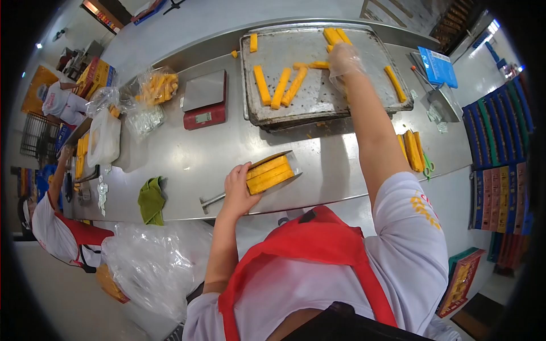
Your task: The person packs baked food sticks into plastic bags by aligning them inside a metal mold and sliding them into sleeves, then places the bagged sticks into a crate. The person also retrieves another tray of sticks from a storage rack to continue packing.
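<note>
My left hand (pixel 239 187) is closed around the left end of a metal scoop (pixel 297 173) loaded with several yellow cake-like sticks (pixel 270 174). The scoop's handle (pixel 213 200) juts out to the left, and it rests low over the near part of the table. Stretched far forward, my right hand (pixel 345 61) wears a clear plastic glove and has its fingers around a cluster of yellow sticks (pixel 336 36) at the far side of the metal baking tray (pixel 310 105). Its fingertips are partly hidden. More yellow sticks (pixel 280 88) lie apart on the tray.
A red kitchen scale (pixel 205 102) stands left of the tray, beside a bag of yellow pieces (pixel 159 86). A green cloth (pixel 152 200) lies near the front edge. At right are more sticks (pixel 413 150), green scissors (pixel 429 166) and a blue packet (pixel 438 67). A co-worker (pixel 62 227) is at left.
</note>
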A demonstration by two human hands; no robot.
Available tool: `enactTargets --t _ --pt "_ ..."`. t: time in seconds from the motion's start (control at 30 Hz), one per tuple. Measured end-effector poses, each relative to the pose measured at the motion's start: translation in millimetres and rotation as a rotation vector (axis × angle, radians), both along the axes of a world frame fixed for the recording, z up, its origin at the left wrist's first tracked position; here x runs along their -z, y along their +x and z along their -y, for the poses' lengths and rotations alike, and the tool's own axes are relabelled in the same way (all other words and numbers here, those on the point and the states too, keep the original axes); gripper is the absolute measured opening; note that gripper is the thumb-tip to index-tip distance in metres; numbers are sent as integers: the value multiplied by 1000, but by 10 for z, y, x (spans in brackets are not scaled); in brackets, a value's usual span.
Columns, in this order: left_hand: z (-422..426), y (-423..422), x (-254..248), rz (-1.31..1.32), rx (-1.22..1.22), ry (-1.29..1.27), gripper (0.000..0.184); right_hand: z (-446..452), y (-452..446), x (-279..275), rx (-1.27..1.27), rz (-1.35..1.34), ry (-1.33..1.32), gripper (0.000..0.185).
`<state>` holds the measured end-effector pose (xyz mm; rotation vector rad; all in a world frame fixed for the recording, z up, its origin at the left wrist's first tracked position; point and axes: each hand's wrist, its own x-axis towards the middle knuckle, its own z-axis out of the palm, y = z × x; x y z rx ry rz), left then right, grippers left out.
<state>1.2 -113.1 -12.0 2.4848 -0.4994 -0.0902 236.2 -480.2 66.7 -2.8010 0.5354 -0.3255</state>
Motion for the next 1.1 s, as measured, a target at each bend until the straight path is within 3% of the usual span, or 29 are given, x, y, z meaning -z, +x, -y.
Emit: enactTargets --t 0.1,0.23,0.3,0.43,0.53,0.6,0.63,0.73,0.8,0.9,0.97,1.0,1.07,1.1 --pt "4 3 12 10 -4 -3 83 -95 -39 -120 3 -135 -54 32" --pt "3 -21 7 8 -24 -24 83 -221 -138 -194 6 -70 -57 31" --pt "-16 -27 50 23 -44 -37 83 -161 17 -123 -80 -250 -337 32" --pt "-24 -18 79 42 -44 -66 78 -213 -99 -300 -87 -186 -288 32" --pt "8 -25 72 32 -51 -73 77 -303 -330 -480 -250 -203 -469 33" --pt "12 -21 49 27 -58 -39 80 -348 -356 -527 -276 136 -430 36" --pt "31 -20 27 27 -57 -45 80 -193 -183 -392 -276 136 -435 36" --pt "10 -9 0 -13 -61 -12 80 324 258 27 -131 109 -310 39" --pt "-1 -21 42 0 -54 -28 80 473 283 130 -37 -100 -46 38" --pt "-20 10 102 15 -65 -52 79 737 311 217 -93 52 -197 38" --pt "-53 49 83 26 -25 -63 81 527 42 -96 -73 89 -111 41" --pt "-93 83 100 19 2 -67 82 782 95 20 -303 330 321 46" --pt "-158 151 116 -9 20 -73 83 642 -178 62 -803 627 535 69" --pt "-192 209 90 -55 67 -102 84 310 -564 -51 -742 500 747 63"
